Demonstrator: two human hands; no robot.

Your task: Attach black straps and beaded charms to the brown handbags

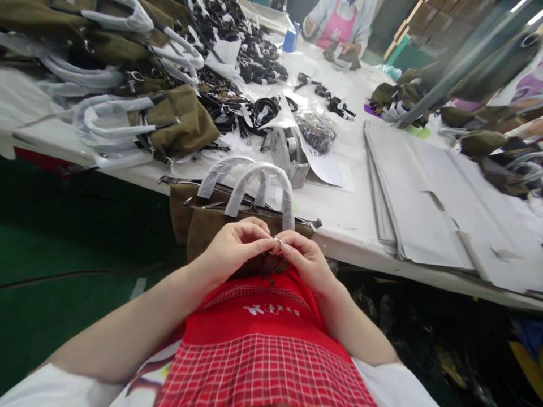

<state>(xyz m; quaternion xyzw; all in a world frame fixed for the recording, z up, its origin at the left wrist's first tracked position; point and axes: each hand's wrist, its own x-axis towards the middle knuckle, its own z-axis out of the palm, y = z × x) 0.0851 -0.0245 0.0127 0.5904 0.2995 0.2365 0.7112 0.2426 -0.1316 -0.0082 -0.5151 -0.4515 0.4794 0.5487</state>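
Observation:
In front of my body, at the table edge, an olive handbag (207, 232) stands upright with zippers along its top. Its two handles (285, 189) are wrapped in white film. My left hand (235, 249) and my right hand (307, 260) meet in front of the bag, thumbs and fingertips pinched together. Between them is a small shiny metal ring (278, 242). Some thin dark cords (266, 271) dangle below the fingers, against the bag and my red apron. Whether the ring is joined to the bag is hidden by my fingers.
Olive bags (182, 121) with wrapped handles pile up at left. Behind lie black straps (258, 56), a grey metal device (291, 152) and a plastic packet (317, 131). Flat grey sheets (424, 198) are stacked at right. A person in a pink apron (337, 28) handles something across the table.

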